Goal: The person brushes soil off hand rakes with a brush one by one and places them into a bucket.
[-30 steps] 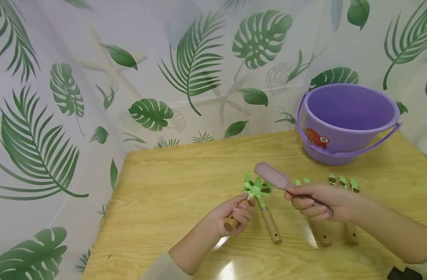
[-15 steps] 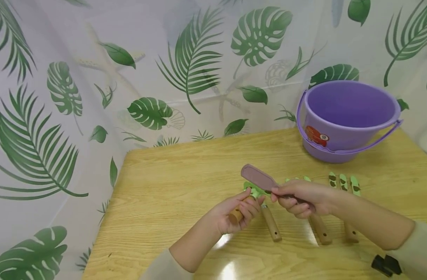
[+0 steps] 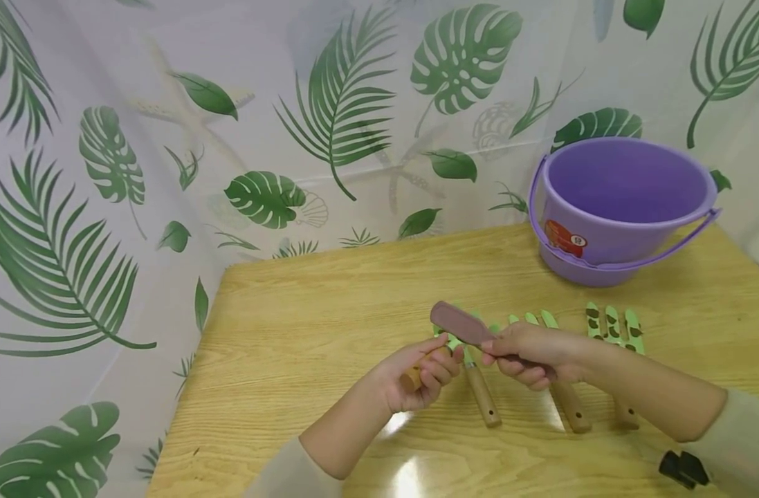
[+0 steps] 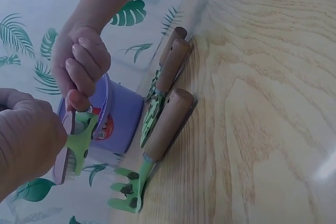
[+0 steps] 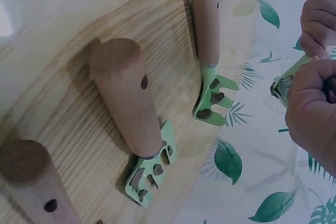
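In the head view my left hand point(image 3: 419, 379) grips the wooden handle point(image 3: 414, 377) of a small garden tool with a green metal head. My right hand point(image 3: 537, 353) holds a mauve brush point(image 3: 459, 324) by its handle. The brush lies across the tool's head and hides most of it from above. In the left wrist view, pale bristles point(image 4: 72, 163) show against the green head point(image 4: 81, 142). Just beyond my left hand, a green hand rake point(image 3: 482, 395) lies on the table, its tines partly covered in the head view.
Two more green garden tools lie to the right: a wooden-handled one point(image 3: 569, 408) under my right hand and a hand fork point(image 3: 612, 325) partly behind my forearm. A purple bucket point(image 3: 603, 242) stands at the table's back right, against a leaf-print cloth point(image 3: 367, 207).
The brush has come left and down onto the head of the tool, and its smooth back now faces up. My left hand has stayed nearly in place.
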A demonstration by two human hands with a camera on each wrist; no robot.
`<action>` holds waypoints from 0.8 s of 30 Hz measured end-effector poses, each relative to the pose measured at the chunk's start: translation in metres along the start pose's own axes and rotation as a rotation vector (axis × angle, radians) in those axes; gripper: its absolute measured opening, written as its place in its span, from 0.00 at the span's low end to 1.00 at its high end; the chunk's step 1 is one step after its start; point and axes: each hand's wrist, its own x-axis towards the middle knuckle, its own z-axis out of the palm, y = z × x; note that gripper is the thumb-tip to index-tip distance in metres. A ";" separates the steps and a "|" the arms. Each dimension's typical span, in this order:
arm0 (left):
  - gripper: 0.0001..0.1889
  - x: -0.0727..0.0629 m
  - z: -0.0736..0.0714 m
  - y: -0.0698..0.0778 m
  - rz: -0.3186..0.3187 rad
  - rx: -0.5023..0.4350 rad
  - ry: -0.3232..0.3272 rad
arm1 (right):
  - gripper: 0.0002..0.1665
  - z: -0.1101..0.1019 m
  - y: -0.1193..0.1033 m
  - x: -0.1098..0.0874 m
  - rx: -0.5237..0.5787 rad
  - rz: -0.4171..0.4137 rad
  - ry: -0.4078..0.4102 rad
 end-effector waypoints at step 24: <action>0.14 -0.021 -0.013 0.019 0.371 0.050 0.133 | 0.19 0.002 0.038 -0.014 -0.163 0.022 0.165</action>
